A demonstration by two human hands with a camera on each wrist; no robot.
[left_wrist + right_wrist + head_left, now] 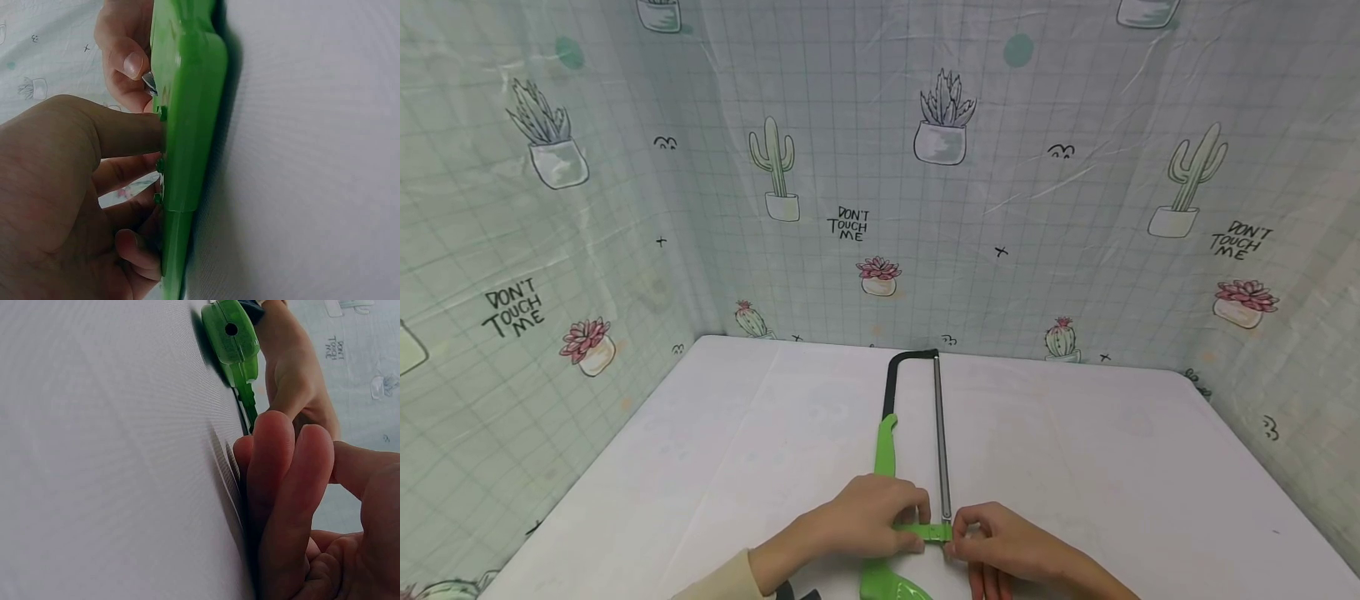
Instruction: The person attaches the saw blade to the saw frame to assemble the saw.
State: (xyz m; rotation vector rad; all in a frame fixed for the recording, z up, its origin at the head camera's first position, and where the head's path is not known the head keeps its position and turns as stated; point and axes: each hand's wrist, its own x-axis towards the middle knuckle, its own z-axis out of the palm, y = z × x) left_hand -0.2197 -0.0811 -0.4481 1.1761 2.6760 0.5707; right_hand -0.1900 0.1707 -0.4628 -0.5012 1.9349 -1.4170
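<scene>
A hacksaw with a green handle (885, 450), a black front bow and a grey blade (939, 433) lies flat on the white table. My left hand (868, 515) reaches over the handle, its thumb and fingers bent around the short green arm (934, 532) that meets the blade's near end. In the left wrist view, its thumb presses the green body (197, 119). Beside that end, my right hand (1003, 542) pinches a small silver metal piece (149, 82) between thumb and forefinger. Its other fingers (300, 481) rest low by the table.
A dark object (797, 592) shows partly at the lower edge, below the left wrist. The white table (1075, 450) spreads out on both sides, with a cactus-print cloth (880, 167) hanging behind and at the sides.
</scene>
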